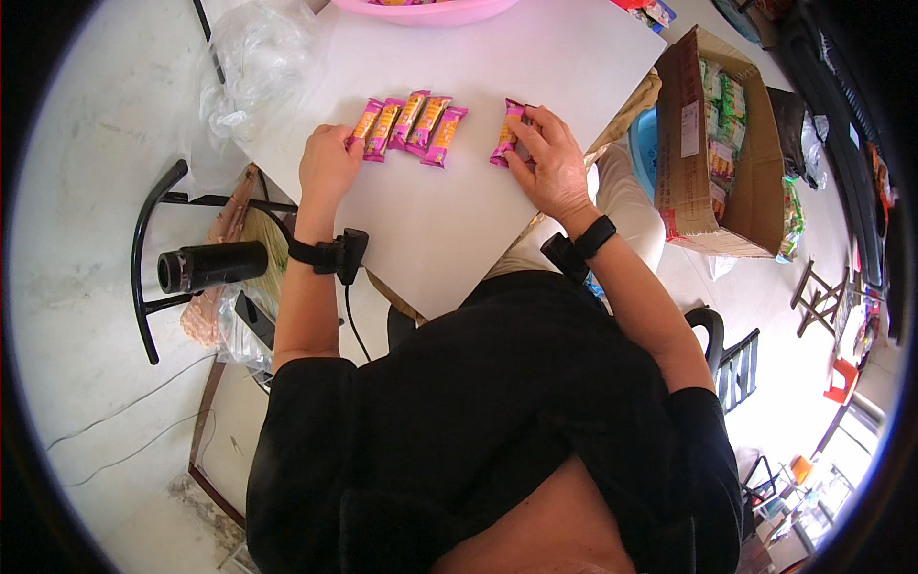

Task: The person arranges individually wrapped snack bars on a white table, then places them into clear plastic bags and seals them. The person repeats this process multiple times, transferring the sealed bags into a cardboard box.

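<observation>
On the white tabletop (445,222), several pink-and-orange snack packets (410,120) lie side by side in a slanted row. My left hand (328,163) is at the row's left end, its thumb and fingertips closed at the edge of the leftmost packet (366,120). To the right, apart from the row, my right hand (551,163) curls over a small group of similar packets. One packet (508,133) shows beside its thumb and forefinger; the fingers partly hide the others. Each wrist wears a black strap with a small black device.
A pink basin (430,13) with packets stands at the table's far edge. Clear plastic bags (262,64) lie at the left corner. A black bottle (215,265) rests by a chair frame (140,265). Right of the table are an open cardboard carton (681,165) of packaged snacks and a blue tub (644,151).
</observation>
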Demonstrator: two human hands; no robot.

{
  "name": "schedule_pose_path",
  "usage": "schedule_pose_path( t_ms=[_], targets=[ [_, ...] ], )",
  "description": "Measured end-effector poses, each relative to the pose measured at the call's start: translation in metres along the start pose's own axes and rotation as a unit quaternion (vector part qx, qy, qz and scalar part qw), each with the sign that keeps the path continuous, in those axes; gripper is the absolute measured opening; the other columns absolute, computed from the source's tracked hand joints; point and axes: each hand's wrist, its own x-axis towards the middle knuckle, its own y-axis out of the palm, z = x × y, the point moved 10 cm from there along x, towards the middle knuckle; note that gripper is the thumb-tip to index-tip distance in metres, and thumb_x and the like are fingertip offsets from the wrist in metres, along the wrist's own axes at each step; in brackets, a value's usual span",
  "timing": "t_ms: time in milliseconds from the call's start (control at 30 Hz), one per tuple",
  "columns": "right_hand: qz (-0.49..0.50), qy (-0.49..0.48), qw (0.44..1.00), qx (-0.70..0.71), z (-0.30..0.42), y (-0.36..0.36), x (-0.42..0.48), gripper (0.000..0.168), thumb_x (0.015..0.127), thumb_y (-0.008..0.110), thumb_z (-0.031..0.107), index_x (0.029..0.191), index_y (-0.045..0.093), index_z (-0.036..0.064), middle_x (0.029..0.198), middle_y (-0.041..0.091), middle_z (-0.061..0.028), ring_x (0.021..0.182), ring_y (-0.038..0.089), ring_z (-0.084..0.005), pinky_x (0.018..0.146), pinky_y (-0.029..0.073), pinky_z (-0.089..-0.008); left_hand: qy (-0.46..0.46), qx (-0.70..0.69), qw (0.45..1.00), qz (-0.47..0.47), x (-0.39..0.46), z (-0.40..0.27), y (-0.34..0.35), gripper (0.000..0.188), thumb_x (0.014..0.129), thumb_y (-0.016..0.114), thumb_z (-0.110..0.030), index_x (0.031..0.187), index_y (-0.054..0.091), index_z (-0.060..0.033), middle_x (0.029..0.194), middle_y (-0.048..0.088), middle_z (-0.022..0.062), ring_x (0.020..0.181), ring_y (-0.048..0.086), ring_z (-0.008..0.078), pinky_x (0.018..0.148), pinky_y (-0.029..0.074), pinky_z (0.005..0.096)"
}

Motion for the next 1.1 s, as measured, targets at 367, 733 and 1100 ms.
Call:
schedule_pose_path(
  t_ms=[367,733,1100],
  targets=[
    [0.000,0.000,1.000,-0.003,-0.001,0.001,-0.001,0.040,0.078,0.070,0.019,0.116,0.062,0.012,0.121,0.053,-0.0151,0.117,0.050,-0.0385,0.095,0.045,-0.0459,0.078,-0.064,0.993,-0.064,-0.008,-0.017,-0.015,0.031,0.078,0.061,0.005,0.108,0.063,-0.0048,0.105,0.063,0.0150,0.089,0.063,0.0318,0.075,0.052,0.0376],
    [0.008,0.004,1.000,-0.001,-0.001,0.002,0.000,0.039,0.079,0.070,0.019,0.116,0.062,0.012,0.121,0.054,-0.0154,0.118,0.050,-0.0386,0.096,0.044,-0.0458,0.040,-0.154,0.980,-0.123,-0.007,0.026,-0.040,0.025,0.088,0.055,0.003,0.109,0.065,-0.0035,0.101,0.066,0.0117,0.089,0.065,0.0217,0.077,0.052,0.0305],
    [-0.019,0.011,1.000,0.007,-0.004,-0.002,-0.002,0.063,0.074,0.074,0.022,0.128,0.049,0.001,0.125,0.054,-0.0194,0.118,0.051,-0.0369,0.099,0.044,-0.0447,0.132,-0.217,0.964,-0.076,-0.001,-0.090,-0.022,0.022,0.086,0.061,-0.002,0.108,0.065,-0.0029,0.098,0.065,0.0104,0.084,0.064,0.0179,0.071,0.052,0.0276]
  ],
)
